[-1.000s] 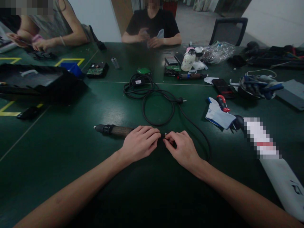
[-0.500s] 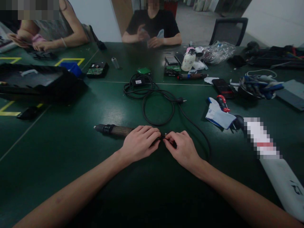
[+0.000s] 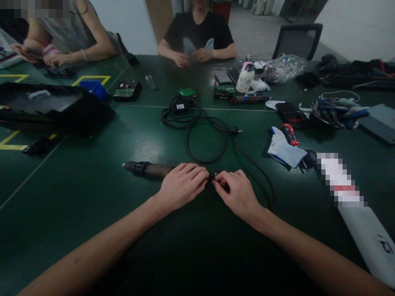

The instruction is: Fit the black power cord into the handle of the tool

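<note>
An electric screwdriver [image 3: 157, 169] lies on the green table, its dark tip pointing left. My left hand [image 3: 184, 185] is wrapped over its rear part, which the fingers hide. Close to the tool's right end, my right hand [image 3: 239, 191] pinches the small connector of a black cable [image 3: 273, 189]; the fingers cover most of it. Whether the connector sits in the tool cannot be made out. From there the cable runs to a loose coil with a labelled adapter box [image 3: 180, 106] and a mains plug [image 3: 235, 130].
At right lie a white-and-blue glove [image 3: 285, 150], a red-handled screwdriver [image 3: 290, 134], a phone [image 3: 290, 114] and a white power strip or box [image 3: 367, 238]. A black tray [image 3: 46, 107] stands at left. Two people sit across the table, near circuit boards and a bottle [image 3: 245, 78].
Both my hands stay nearly in place on the tool and connector. Across the table, the person in black has lowered one hand to the tabletop.
</note>
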Available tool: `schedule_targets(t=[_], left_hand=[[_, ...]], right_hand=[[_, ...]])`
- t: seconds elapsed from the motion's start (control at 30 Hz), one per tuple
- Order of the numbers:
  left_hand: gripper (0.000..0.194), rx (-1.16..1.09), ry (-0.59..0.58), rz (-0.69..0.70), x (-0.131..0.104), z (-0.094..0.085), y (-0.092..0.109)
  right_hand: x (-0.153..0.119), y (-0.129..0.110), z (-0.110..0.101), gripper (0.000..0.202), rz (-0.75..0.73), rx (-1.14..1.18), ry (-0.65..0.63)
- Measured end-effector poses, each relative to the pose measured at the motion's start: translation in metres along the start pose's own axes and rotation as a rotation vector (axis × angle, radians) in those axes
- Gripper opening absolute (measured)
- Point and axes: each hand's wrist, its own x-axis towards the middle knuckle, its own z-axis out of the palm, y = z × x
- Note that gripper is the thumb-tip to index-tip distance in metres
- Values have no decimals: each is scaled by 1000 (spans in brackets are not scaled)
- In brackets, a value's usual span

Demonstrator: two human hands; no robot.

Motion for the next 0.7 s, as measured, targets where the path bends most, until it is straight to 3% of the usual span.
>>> schedule_targets(t=[0.7], left_hand=[[20,3,-9,4,0,1,0]], right_hand=[[-1,2,4,6,-1,-11,21]])
